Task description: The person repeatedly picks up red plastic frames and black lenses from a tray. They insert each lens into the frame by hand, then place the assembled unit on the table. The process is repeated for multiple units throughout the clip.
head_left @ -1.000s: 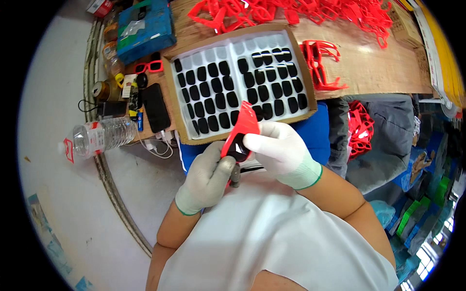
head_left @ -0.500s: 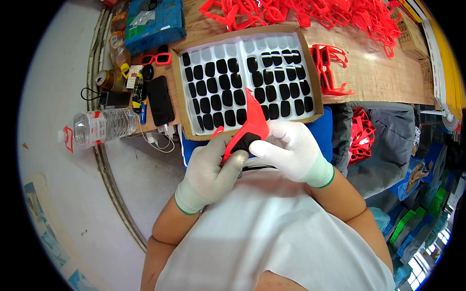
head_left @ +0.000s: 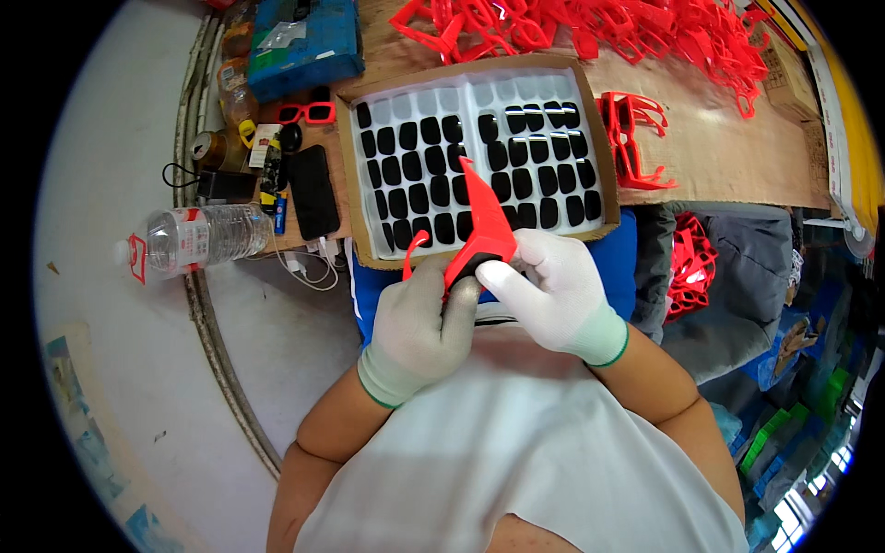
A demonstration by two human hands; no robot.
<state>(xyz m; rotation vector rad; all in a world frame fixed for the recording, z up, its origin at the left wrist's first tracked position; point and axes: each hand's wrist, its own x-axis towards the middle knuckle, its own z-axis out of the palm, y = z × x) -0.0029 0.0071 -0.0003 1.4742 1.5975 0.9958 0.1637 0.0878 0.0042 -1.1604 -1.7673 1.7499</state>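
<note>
Between my gloved hands is a red sunglasses frame, held in front of my chest with its temples pointing away from me. A dark lens shows in its near side. My left hand, in a greyish glove, is closed round the frame's left part, thumb on the front. My right hand, in a white glove, pinches the right part, its thumb against the dark lens. Just beyond lies a cardboard box with a white tray holding rows of dark lenses.
A heap of red frames covers the table's far side. Red glasses stand right of the box; another pair lies left. A phone, water bottle and blue box are at left. A grey bag holds red frames.
The frame has tilted, so less of its dark lens shows. My left hand has shifted slightly right and down. The whole view has moved a little.
</note>
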